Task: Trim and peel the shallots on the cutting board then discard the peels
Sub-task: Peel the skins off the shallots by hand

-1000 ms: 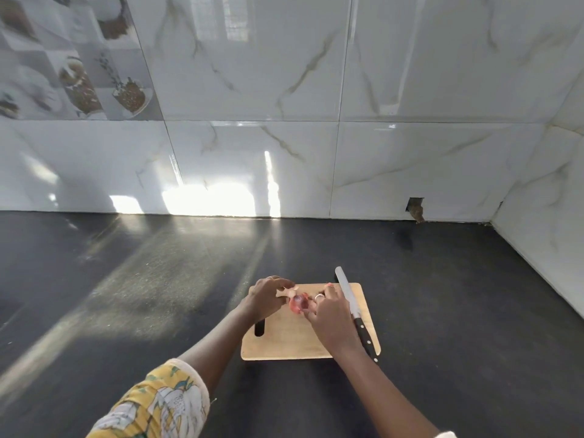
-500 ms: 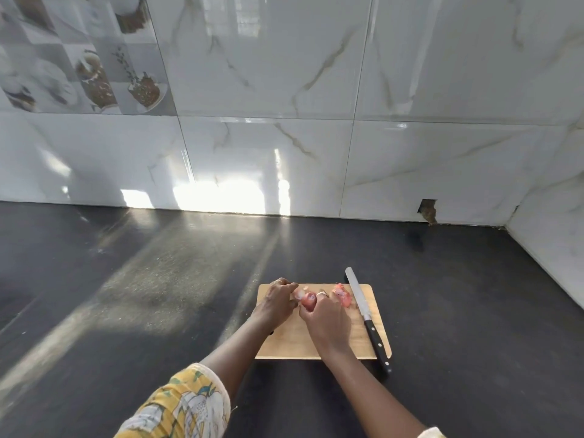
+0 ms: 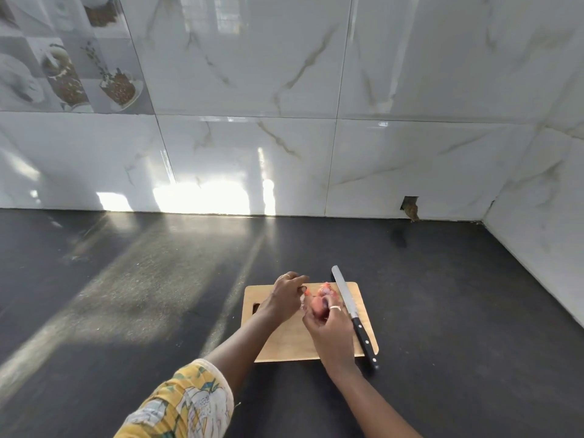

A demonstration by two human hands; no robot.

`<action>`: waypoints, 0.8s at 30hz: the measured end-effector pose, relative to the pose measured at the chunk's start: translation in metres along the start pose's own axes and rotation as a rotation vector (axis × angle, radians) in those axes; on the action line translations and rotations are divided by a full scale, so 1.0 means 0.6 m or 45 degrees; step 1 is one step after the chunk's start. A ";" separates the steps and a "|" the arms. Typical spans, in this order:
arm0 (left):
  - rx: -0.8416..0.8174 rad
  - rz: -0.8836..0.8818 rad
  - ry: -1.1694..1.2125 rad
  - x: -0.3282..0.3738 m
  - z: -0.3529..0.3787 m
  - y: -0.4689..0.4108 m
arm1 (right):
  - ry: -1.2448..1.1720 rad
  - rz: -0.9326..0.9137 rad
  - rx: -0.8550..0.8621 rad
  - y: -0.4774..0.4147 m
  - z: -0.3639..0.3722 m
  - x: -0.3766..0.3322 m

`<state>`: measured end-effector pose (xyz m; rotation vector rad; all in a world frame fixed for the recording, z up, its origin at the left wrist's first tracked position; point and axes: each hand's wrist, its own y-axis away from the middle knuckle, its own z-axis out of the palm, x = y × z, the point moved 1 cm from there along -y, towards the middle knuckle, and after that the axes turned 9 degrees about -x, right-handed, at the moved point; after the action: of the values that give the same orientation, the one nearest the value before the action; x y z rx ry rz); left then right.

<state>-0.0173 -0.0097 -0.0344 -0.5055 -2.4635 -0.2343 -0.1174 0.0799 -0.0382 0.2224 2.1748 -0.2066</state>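
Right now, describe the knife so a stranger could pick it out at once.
On the dark countertop lies a wooden cutting board. Along its right edge, just right of the reddish shallots, lies the knife. It is the only tool there: long pale blade pointing toward the tiled wall, black riveted handle overhanging the board's near edge.

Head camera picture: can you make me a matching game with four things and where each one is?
Things:
1. pale wooden cutting board
2. long knife with black handle
3. reddish shallot
4. yellow flowered sleeve

Places:
A. held in the right hand
B. on the left arm
C. flat on the dark countertop
D. lying along the board's right side

Pairs: 1-C, 2-D, 3-A, 4-B.
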 end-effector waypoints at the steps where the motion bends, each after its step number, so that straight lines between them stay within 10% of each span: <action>1: -0.051 0.043 -0.006 0.007 0.000 -0.005 | -0.055 0.019 0.045 -0.001 -0.003 0.003; 9: -0.294 0.022 -0.114 0.049 0.031 -0.033 | -0.367 0.181 0.252 -0.051 -0.056 0.021; 24: 0.108 -0.081 0.016 -0.018 -0.032 0.009 | -0.018 0.124 -0.202 -0.097 0.021 0.010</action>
<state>0.0028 -0.0135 -0.0251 -0.3895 -2.4679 -0.1575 -0.1246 0.0211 -0.0461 0.2352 2.1485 0.0191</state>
